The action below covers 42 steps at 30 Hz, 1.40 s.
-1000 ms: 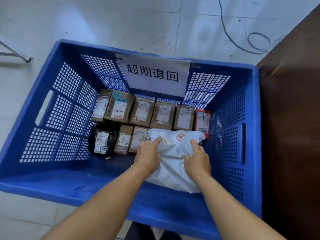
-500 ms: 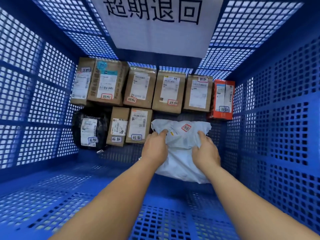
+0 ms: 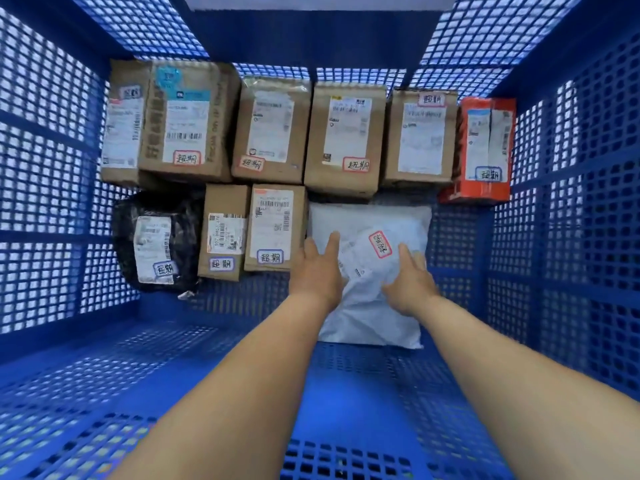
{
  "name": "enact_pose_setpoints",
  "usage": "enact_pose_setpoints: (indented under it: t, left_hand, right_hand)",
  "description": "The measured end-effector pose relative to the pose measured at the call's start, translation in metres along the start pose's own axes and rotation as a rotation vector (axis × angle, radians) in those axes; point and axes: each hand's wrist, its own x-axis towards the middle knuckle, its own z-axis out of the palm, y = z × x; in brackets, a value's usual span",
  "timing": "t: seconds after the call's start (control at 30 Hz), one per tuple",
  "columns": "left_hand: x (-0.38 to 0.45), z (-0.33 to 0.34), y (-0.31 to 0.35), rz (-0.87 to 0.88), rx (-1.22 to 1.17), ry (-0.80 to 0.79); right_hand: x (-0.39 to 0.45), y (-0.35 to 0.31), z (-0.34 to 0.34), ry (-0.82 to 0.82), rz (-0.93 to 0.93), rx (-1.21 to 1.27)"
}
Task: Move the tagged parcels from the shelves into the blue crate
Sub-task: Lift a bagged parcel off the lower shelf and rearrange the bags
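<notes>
— What do you see of the person?

— Only two forearms and two hands, the left hand (image 3: 317,271) and the right hand (image 3: 410,284).

— Any sleeves?

— None in view. Both forearms are bare from the frame's lower edge up to the wrists.

— Gloves, a watch, rings?

— The hands are bare; no gloves, and nothing sits at either wrist. The fingers are too small and blurred to judge further.

— Anything else of the body?

— No. The wide-angle lens makes the forearms look broad near the camera and narrow toward the wrists.
</notes>
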Motion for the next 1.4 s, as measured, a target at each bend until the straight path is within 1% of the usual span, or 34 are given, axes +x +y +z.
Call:
enact_pose_setpoints:
  t: [0.13,0.3,0.4,0.57,0.7,0.93,1.03,1.2,1.3,1.4]
  left_hand:
    - [-0.008,-0.012,0.006,0.007,-0.039,0.05]
    - [-0.047,-0.048,0.022,0.045,-0.043,0.172]
    - [-0.086,-0.076,0.037,0.066,-0.07,0.238]
    - [-0.163,-0.124,0.064,0.06,-0.148,0.27]
    - [-0.226,-0.164,0.083,0.093,-0.167,0.329]
    - [-0.317,-0.216,0.101,0.181,-0.113,0.457]
    - [-0.36,-0.23,0.107,0.255,-0.052,0.488]
    - [-0.431,-0.241,0.116,0.387,0.065,0.519]
    - [-0.471,-0.238,0.122,0.474,0.079,0.54]
    - [-0.511,-0.233,0.137,0.578,0.085,0.525]
  right_hand:
    - [-0.019,-0.006,-0.01,0.024,-0.072,-0.008]
    - [-0.068,-0.02,-0.047,0.149,-0.182,-0.048]
    - [-0.112,-0.032,-0.074,0.252,-0.264,-0.065]
    - [-0.196,-0.053,-0.118,0.334,-0.331,-0.078]
    - [-0.265,-0.062,-0.152,0.409,-0.381,-0.096]
    - [-0.37,-0.057,-0.192,0.522,-0.351,-0.051]
    - [-0.418,-0.047,-0.2,0.604,-0.328,-0.053]
    - [-0.502,-0.03,-0.196,0.718,-0.258,-0.025]
    - [-0.55,-0.014,-0.185,0.777,-0.211,0.013]
    - [-0.595,0.007,-0.176,0.838,-0.159,0.081]
